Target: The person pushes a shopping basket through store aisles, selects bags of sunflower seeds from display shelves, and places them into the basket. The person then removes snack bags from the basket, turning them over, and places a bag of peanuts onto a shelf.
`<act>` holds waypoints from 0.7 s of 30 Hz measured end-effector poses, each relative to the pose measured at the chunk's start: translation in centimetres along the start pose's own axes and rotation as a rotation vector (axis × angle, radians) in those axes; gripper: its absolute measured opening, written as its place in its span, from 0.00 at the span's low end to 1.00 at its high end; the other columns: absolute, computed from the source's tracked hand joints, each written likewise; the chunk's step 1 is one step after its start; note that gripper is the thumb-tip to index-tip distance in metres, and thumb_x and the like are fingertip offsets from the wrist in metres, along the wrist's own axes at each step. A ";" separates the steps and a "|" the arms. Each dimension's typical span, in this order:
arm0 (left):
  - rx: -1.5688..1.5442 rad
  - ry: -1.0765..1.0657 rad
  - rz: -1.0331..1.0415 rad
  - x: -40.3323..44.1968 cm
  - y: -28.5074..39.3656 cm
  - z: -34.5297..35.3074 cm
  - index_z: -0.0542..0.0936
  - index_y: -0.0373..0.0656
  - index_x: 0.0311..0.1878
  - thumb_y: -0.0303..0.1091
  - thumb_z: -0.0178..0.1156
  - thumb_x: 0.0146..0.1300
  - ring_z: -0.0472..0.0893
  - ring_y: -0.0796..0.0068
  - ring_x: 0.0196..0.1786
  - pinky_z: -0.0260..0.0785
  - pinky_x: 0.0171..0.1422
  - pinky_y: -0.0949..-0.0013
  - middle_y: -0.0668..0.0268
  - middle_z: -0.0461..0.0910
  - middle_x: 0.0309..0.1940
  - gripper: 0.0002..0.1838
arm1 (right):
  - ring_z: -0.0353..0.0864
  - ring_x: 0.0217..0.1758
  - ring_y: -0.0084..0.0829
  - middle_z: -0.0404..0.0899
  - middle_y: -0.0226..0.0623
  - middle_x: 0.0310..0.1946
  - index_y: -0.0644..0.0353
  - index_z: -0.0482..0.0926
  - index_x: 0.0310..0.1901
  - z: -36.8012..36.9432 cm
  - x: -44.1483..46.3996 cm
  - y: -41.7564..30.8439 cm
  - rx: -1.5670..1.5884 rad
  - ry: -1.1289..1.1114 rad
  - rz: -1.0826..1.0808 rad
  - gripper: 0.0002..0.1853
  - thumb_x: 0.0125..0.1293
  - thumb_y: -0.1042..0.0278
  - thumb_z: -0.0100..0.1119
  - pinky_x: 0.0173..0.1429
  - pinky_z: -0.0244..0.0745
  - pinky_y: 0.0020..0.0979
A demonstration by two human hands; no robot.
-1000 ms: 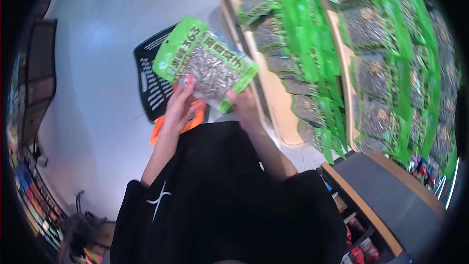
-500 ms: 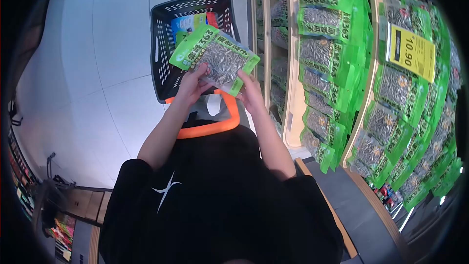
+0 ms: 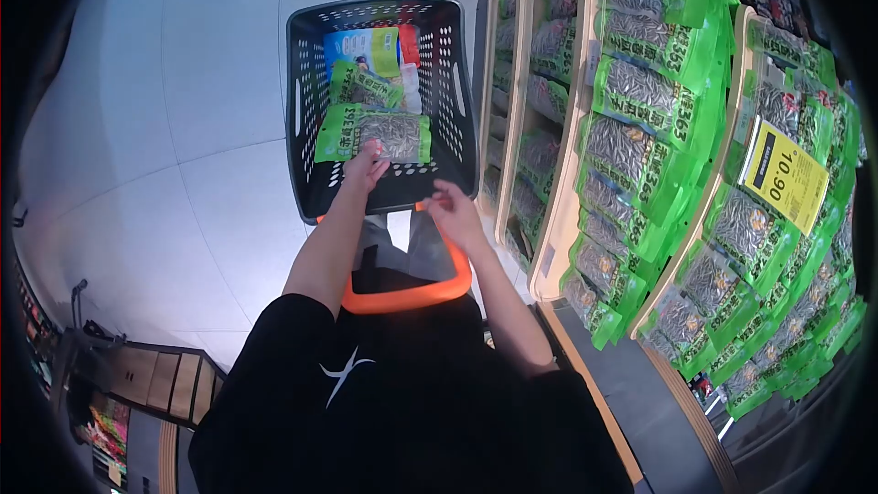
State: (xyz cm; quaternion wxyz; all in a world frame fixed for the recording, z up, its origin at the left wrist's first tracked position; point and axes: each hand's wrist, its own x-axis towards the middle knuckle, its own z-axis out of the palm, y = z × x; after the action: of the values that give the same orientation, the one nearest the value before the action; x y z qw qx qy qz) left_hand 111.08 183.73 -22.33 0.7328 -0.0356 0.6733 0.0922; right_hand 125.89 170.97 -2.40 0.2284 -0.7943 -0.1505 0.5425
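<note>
A green-and-clear bag of sunflower seeds (image 3: pixel 402 134) lies across the inside of a dark shopping basket (image 3: pixel 460 146). My left hand (image 3: pixel 365 169) is closed on the bag's lower edge, thumb on top. Behind it, a second green seed bag (image 3: pixel 359 84) rests against a blue, yellow and red package (image 3: pixel 364 44). My right hand (image 3: pixel 452 210) hovers at the basket's near right corner, beside the orange handle (image 3: pixel 412 300). Its fingers are loosely bent and apart, with nothing visible in them. Whether it touches the handle is unclear.
Wooden-edged racks of hanging green seed bags (image 3: pixel 631 146) stand close on my right, with a yellow price tag (image 3: pixel 785 174) reading 10.90. Pale floor tiles (image 3: pixel 219 110) stretch to the left. Low wooden shelving (image 3: pixel 165 380) is at lower left.
The bag of sunflower seeds has gone from both hands above the basket's near side down into the basket. My right hand has let go of it and drawn back toward the handle.
</note>
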 end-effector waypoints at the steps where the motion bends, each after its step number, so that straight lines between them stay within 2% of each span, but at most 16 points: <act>1: -0.037 0.040 -0.002 0.9 0.1 0.0 0.81 0.47 0.49 0.38 0.64 0.66 0.82 0.71 0.40 0.83 0.43 0.66 0.68 0.81 0.42 0.11 | 0.82 0.52 0.41 0.82 0.47 0.48 0.63 0.70 0.63 -0.1 -1.0 -0.4 -0.004 -0.001 0.005 0.34 0.59 0.52 0.67 0.58 0.75 0.35; 4: -0.016 0.046 0.036 3.2 1.1 -0.6 0.80 0.43 0.47 0.39 0.64 0.66 0.82 0.70 0.39 0.83 0.43 0.65 0.64 0.81 0.41 0.12 | 0.82 0.52 0.41 0.82 0.47 0.47 0.62 0.73 0.61 -0.3 -2.9 -1.0 -0.063 0.011 0.002 0.29 0.62 0.57 0.65 0.58 0.75 0.36; 5: -0.029 0.041 0.059 3.6 1.4 -0.9 0.80 0.40 0.44 0.35 0.61 0.67 0.82 0.69 0.38 0.83 0.43 0.65 0.62 0.80 0.39 0.09 | 0.83 0.52 0.40 0.82 0.47 0.48 0.62 0.73 0.61 -0.3 -3.2 -0.8 -0.062 0.041 -0.004 0.28 0.62 0.59 0.65 0.58 0.76 0.36; 6: -0.024 0.053 0.055 4.3 1.6 -1.6 0.80 0.40 0.44 0.35 0.61 0.67 0.82 0.69 0.38 0.83 0.43 0.65 0.62 0.80 0.39 0.09 | 0.83 0.52 0.40 0.82 0.47 0.48 0.63 0.73 0.61 -0.2 -3.3 -0.7 -0.060 0.069 -0.009 0.27 0.63 0.60 0.64 0.58 0.76 0.36; 8: 0.107 0.193 -0.129 5.7 2.1 -3.4 0.79 0.40 0.43 0.28 0.56 0.66 0.82 0.71 0.38 0.83 0.42 0.64 0.64 0.80 0.37 0.06 | 0.82 0.53 0.40 0.81 0.48 0.49 0.63 0.74 0.60 -0.2 -3.4 -1.2 -0.049 0.079 -0.008 0.25 0.63 0.62 0.64 0.58 0.76 0.36; 9: 0.194 0.184 -0.149 6.1 2.0 -4.3 0.79 0.39 0.43 0.24 0.51 0.63 0.82 0.72 0.37 0.82 0.42 0.63 0.65 0.80 0.36 0.08 | 0.81 0.54 0.40 0.81 0.48 0.49 0.63 0.74 0.60 -0.2 -3.4 -1.5 -0.069 0.084 -0.008 0.24 0.64 0.62 0.63 0.59 0.75 0.36; 10: 0.198 0.180 -0.142 4.7 2.2 -4.0 0.79 0.39 0.43 0.24 0.51 0.63 0.82 0.72 0.37 0.82 0.42 0.63 0.65 0.80 0.36 0.08 | 0.81 0.55 0.40 0.81 0.47 0.50 0.63 0.75 0.59 -0.3 -3.4 -1.7 -0.090 0.093 -0.014 0.24 0.64 0.62 0.63 0.60 0.75 0.37; 12: 0.476 0.139 -0.022 0.9 2.4 -3.4 0.78 0.39 0.47 0.25 0.51 0.64 0.81 0.75 0.36 0.81 0.41 0.64 0.66 0.80 0.36 0.11 | 0.80 0.55 0.42 0.81 0.47 0.49 0.63 0.76 0.57 -0.5 -3.9 -2.1 -0.138 0.110 -0.047 0.22 0.64 0.62 0.62 0.60 0.74 0.38; 13: 0.558 0.084 0.049 -1.1 2.2 -3.1 0.79 0.40 0.51 0.25 0.51 0.65 0.81 0.78 0.36 0.78 0.40 0.69 0.67 0.81 0.38 0.13 | 0.80 0.55 0.43 0.81 0.46 0.49 0.62 0.77 0.55 -0.5 -4.3 -2.3 -0.189 0.121 -0.072 0.20 0.64 0.63 0.62 0.60 0.74 0.40; 14: 0.561 0.077 0.060 -3.1 2.2 -2.8 0.79 0.40 0.51 0.25 0.51 0.65 0.81 0.78 0.36 0.78 0.40 0.69 0.67 0.81 0.38 0.13 | 0.80 0.55 0.43 0.81 0.46 0.49 0.62 0.77 0.55 -0.8 -5.0 -2.7 -0.185 0.130 -0.081 0.20 0.64 0.63 0.62 0.60 0.74 0.40; 16: 0.808 -0.136 0.108 -7.2 2.7 -2.2 0.78 0.41 0.54 0.26 0.53 0.65 0.81 0.80 0.36 0.75 0.39 0.74 0.68 0.82 0.38 0.15 | 0.79 0.52 0.45 0.82 0.44 0.44 0.61 0.81 0.48 -1.8 -7.1 -3.6 -0.421 0.115 -0.164 0.15 0.61 0.63 0.63 0.59 0.72 0.41; 17: 0.875 -0.240 0.102 -9.3 3.0 -2.2 0.78 0.41 0.54 0.27 0.54 0.66 0.81 0.80 0.37 0.75 0.39 0.74 0.68 0.83 0.38 0.14 | 0.79 0.52 0.45 0.82 0.44 0.44 0.61 0.81 0.48 -2.3 -8.2 -3.8 -0.417 0.131 -0.176 0.15 0.61 0.63 0.63 0.59 0.72 0.41; 19: 0.966 -0.431 0.105 -13.7 3.5 -2.4 0.78 0.40 0.53 0.29 0.56 0.66 0.81 0.81 0.37 0.74 0.41 0.76 0.67 0.83 0.38 0.13 | 0.79 0.49 0.44 0.82 0.43 0.36 0.60 0.83 0.37 -3.1 -10.4 -4.0 -0.421 0.000 -0.316 0.10 0.59 0.63 0.63 0.57 0.70 0.39; 20: 0.989 -0.519 0.115 -15.7 3.6 -2.8 0.79 0.39 0.52 0.30 0.56 0.67 0.81 0.81 0.38 0.74 0.42 0.76 0.67 0.83 0.38 0.12 | 0.79 0.49 0.44 0.82 0.43 0.36 0.60 0.83 0.37 -3.2 -11.3 -4.1 -0.418 0.020 -0.330 0.10 0.59 0.63 0.63 0.57 0.70 0.39; 21: 1.026 -0.583 0.146 -17.2 3.4 -3.3 0.80 0.39 0.50 0.31 0.57 0.67 0.81 0.81 0.38 0.74 0.43 0.76 0.66 0.83 0.37 0.11 | 0.79 0.48 0.43 0.82 0.41 0.34 0.60 0.83 0.34 -3.2 -12.1 -4.0 -0.424 0.071 -0.458 0.09 0.58 0.63 0.63 0.57 0.70 0.39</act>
State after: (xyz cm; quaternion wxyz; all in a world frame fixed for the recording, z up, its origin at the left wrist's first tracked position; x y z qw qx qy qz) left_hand 105.91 184.98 -5.27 0.8029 0.3960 0.4035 -0.1889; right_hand 124.43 167.85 10.32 0.1789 -0.7880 -0.4273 0.4055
